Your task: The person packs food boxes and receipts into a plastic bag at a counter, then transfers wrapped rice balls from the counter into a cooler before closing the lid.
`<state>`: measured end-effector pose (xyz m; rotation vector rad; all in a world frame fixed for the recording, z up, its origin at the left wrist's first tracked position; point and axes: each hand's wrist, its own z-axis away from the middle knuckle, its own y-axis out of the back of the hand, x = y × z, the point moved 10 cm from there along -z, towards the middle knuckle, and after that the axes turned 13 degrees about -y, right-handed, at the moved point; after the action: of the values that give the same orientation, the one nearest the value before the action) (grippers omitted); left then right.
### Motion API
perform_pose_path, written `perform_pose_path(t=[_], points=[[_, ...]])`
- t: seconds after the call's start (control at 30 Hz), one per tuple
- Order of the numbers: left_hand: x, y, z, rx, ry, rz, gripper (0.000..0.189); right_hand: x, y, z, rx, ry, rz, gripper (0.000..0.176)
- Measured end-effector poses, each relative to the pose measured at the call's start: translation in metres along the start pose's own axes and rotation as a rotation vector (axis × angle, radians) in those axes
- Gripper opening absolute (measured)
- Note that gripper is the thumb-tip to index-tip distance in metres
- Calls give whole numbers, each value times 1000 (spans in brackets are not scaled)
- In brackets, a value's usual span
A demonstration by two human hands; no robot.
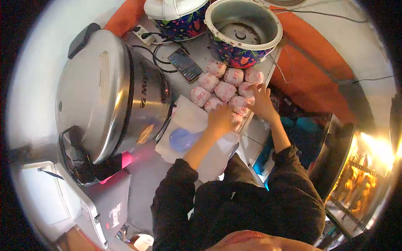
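Several round portions in white paper printed with red "RICE" lettering form a cluster on the counter, among them a wrapped rice portion (225, 91) in the middle. My left hand (220, 120) rests against the near side of the cluster, its fingers partly hidden between a rice portion (213, 104) and another wrapped portion (237, 121). On the right edge, my right hand (264, 104) has its thumb and fingers apart and curved beside a rice portion (246, 89). Flat sheets of white paper (190, 115) lie left of my left forearm, with a translucent blue item (182, 139) on them.
A large steel rice cooker (94, 96) stands at left. Behind the cluster are an open flowered pot (245, 56), a closed flowered cooker (184, 21), a phone (184, 65) and a power strip (143, 35) with cables. At right glows a lit display case (356, 184) holding food.
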<state>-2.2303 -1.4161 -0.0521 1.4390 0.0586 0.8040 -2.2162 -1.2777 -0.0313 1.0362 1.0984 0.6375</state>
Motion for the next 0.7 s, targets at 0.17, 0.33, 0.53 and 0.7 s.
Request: perform_pose_path(t=[0.17,0.33,0.53,0.7], points=[[32,-45,-6,-84,265,-478,43,13,-21,-22,122,18,-24,68],[29,-76,-12,69,375,-623,36,6,-31,-30,2,-108,93,69],[23,-70,9,128,290,-126,44,3,-18,-31,-69,-95,10,64],[45,-8,26,460,-90,-121,72,29,14,-18,-3,-151,-395,62]])
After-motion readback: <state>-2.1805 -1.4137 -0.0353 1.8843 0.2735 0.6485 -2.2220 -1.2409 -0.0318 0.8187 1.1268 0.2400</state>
